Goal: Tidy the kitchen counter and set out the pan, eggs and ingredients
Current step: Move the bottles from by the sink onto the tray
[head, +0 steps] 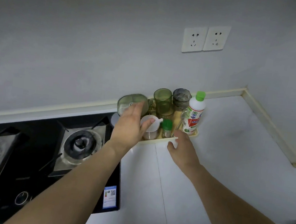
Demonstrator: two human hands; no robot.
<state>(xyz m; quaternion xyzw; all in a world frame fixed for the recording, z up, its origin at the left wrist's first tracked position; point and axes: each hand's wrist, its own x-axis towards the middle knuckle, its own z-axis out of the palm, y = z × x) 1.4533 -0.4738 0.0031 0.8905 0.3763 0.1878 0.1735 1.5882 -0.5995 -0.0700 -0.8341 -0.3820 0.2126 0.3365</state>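
- Our right hand (182,146) pinches the cream tray (150,142) by its near rim.
- Our left hand (130,124), fingers straight, touches the white-lidded jar (150,126) and holds nothing.
- Beyond them, the tall detergent bottle (194,114) may topple if we tug.

Glossy black glass hob (46,136); translucent green plastic cup (162,100); smooth white counter (232,151).
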